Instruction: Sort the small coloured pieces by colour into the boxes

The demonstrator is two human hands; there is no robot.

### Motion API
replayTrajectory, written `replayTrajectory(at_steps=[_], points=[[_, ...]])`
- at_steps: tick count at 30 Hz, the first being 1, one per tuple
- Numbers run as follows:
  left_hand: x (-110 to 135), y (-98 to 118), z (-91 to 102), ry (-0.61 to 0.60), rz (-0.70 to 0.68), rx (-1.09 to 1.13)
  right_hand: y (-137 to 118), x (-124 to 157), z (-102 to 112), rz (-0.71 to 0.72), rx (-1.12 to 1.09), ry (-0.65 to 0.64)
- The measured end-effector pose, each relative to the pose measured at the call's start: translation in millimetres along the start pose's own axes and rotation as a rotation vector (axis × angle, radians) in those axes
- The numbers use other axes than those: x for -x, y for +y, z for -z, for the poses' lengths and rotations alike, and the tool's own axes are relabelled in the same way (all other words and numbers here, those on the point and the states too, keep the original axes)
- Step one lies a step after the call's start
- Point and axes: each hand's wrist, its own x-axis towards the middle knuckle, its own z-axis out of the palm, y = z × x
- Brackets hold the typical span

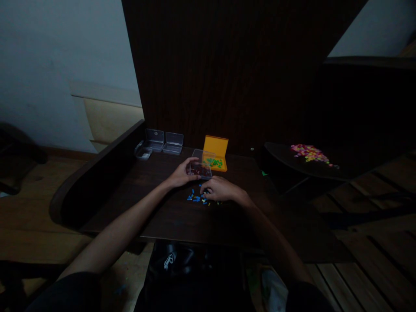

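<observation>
Hands [180, 174] [219, 189] steady clear box [199, 169], long axis left-right

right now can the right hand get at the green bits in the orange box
Probably yes. The right hand rests on the blue pieces, just in front of the orange box, whose lid stands open. Only the clear box under the left hand sits beside that path.

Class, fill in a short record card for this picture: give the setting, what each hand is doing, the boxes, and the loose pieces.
setting: dim room, dark table
left hand: holds clear box of dark red pieces
right hand: fingers on blue pieces
orange box: open, green pieces inside
clear boxes: far left corner
mixed pile: on dark surface at right
</observation>
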Motion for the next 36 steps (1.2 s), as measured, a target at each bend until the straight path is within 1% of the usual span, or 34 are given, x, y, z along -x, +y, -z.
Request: replayTrajectory(at_steps=[3,7,13,18,24,30,36], points=[[0.0,0.1,0.3,0.000,0.003,-0.009,1.9,-2.1,-5.5,-0.007,0.026,-0.015],[0.2,-0.2,0.3,0.002,-0.009,-0.018,7.5,-2.1,-7.4,-0.024,0.036,-0.025],[0.6,0.2,0.1,0.019,0.006,-0.031,13.2,4.1,-3.2,-0.055,0.003,-0.012],[1.3,2.7,-1.2,0.036,0.027,-0.021,17.8,12.0,0.4,-0.077,-0.054,-0.054],[2.7,6.2,-2.0,0.038,0.050,-0.036,25.3,20.6,1.5,-0.097,-0.134,-0.071],[3.8,6.4,-2.9,0.026,0.043,-0.002,30.5,26.8,-1.4,-0.097,-0.196,-0.053],[6.1,8.1,-6.3,0.024,0.050,-0.005,39.1,30.8,-6.7,-0.108,-0.201,0.007]])
